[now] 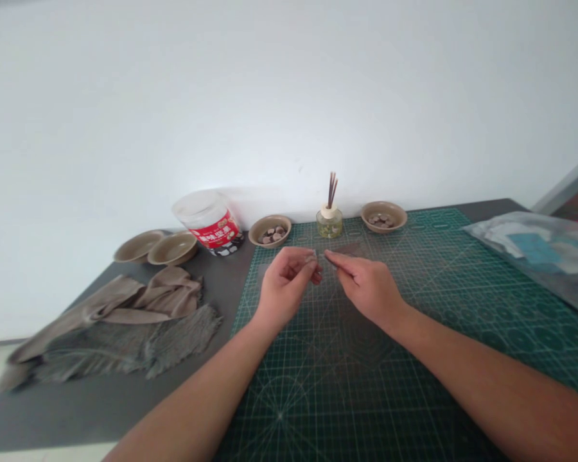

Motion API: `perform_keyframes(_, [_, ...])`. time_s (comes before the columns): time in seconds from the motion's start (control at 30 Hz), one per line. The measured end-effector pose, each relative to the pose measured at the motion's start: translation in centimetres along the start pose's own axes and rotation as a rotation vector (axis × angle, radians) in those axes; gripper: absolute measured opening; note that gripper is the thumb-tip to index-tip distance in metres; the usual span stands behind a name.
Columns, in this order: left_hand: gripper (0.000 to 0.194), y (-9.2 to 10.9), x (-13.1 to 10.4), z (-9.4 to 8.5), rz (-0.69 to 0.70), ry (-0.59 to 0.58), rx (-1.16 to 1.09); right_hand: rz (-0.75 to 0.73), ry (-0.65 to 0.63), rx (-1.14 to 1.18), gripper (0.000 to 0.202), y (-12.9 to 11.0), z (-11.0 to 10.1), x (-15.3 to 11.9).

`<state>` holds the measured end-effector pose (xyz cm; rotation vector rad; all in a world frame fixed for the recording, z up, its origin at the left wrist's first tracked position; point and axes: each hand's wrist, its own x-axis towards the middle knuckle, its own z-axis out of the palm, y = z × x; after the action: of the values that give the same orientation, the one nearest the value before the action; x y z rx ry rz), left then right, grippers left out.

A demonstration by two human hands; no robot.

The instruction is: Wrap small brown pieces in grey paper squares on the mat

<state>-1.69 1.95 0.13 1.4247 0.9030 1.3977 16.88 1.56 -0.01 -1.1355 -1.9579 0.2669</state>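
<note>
My left hand [284, 282] is raised over the green cutting mat [298, 372], its thumb and fingers pinched together. A small pale bit shows at its fingertips, too blurred to name. Just to the right, my right hand [372, 287] is closed too, thumb against forefinger, pointing at the left fingertips across a narrow gap. What it grips, if anything, is hidden. Beyond the hands stand a bowl with several brown round pieces [272, 234], a reed diffuser [329, 221] and another bowl with similar pieces [384, 219].
Two brown bowls [173, 249] sit at the left beside a tilted clear tub with a red label [214, 224]. Crumpled brown and grey cloth [125, 321] lies on the dark table [139, 410]. A clear plastic bag [539, 247] rests at the right. A white wall [289, 96] rises behind.
</note>
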Motion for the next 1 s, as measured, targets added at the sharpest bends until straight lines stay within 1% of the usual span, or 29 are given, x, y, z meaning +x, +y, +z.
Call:
perform_keyframes(0.1, [0.028,-0.2,0.1,0.1,-0.045,-0.006,-0.034,0.014,0.037,0.026,0.038,0.0,0.0,0.0])
perform_keyframes(0.2, [0.035,-0.3,0.1,0.2,-0.110,-0.038,-0.080,0.006,0.079,0.034,0.040,0.0,-0.1,-0.1])
perform_keyframes(0.27, [0.031,-0.3,0.1,0.2,-0.129,-0.046,-0.036,-0.019,0.098,0.029,0.041,-0.2,-0.2,-0.1])
perform_keyframes(0.37, [0.020,-0.4,0.1,0.0,-0.096,-0.012,0.132,-0.092,0.091,0.035,0.043,-0.7,-0.2,-0.3])
perform_keyframes(0.43, [0.016,-0.4,0.1,0.0,-0.062,-0.003,0.194,-0.150,0.066,0.036,0.044,-1.0,-0.1,-0.4])
perform_keyframes(0.57, [0.010,-0.4,-0.1,-0.1,-0.033,-0.003,0.207,-0.231,0.035,-0.021,0.043,-1.2,0.5,-0.5])
perform_keyframes(0.73, [0.012,-0.2,-0.3,0.1,-0.058,0.042,0.182,-0.344,0.019,-0.095,0.040,-0.6,0.8,-0.2])
perform_keyframes(0.83, [0.018,-0.2,-0.4,0.3,-0.083,0.069,0.114,-0.320,0.026,-0.084,0.042,-0.3,0.7,0.0])
perform_keyframes(0.9, [0.019,-0.2,-0.4,0.4,-0.099,0.061,0.075,-0.293,0.043,-0.073,0.042,-0.1,0.7,0.1])
perform_keyframes(1.0, [0.020,-0.1,-0.5,0.5,-0.076,0.043,0.110,-0.307,0.042,-0.064,0.041,-0.2,0.7,0.0])
